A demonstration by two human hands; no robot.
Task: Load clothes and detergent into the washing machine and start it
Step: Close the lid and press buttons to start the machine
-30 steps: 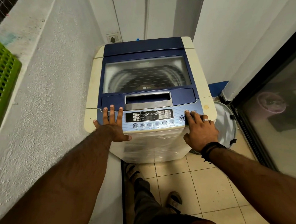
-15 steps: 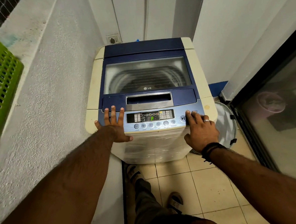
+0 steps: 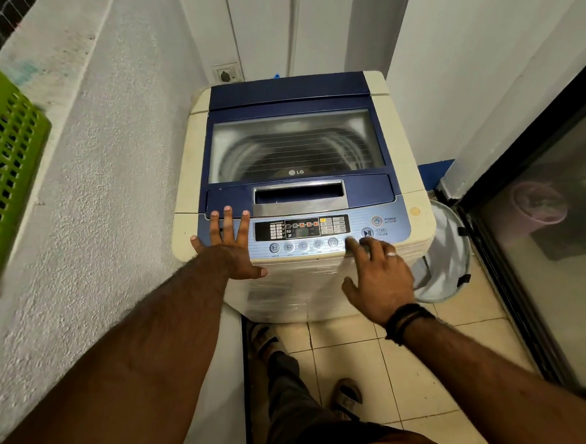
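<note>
Washing machine (image 3: 327,298) sits in the narrow gap between the rough white wall (image 3: 88,207) on your left and the dark glass door (image 3: 560,239) on your right, back edge against the far wall under a wall socket (image 3: 228,74). Lid (image 3: 295,142) is down; drum is visible through its window, contents not readable. Control panel (image 3: 353,223) runs along the machine's front edge, display lit with a few orange icons.

Your left hand (image 3: 233,251) lies flat on the front-left corner of the machine top, fingers (image 3: 229,219) straight and spread, tips reaching the lid's front edge, holding nothing. Your right hand (image 3: 377,278) is at the panel's right end: index fingertip (image 3: 349,242) extended onto the front edge just below-left of the start/pause button (image 3: 367,232), other fingers loosely bent, gripping nothing. Ring and dark wristband on that hand. Blur there, so exact contact point can't be called.

Power button (image 3: 376,220) is uncovered, above start/pause.

Green basket (image 3: 3,171) sits on the wall ledge at far left. White mesh hamper (image 3: 441,254) leans by the machine's right side on the tiled floor (image 3: 379,364).
</note>
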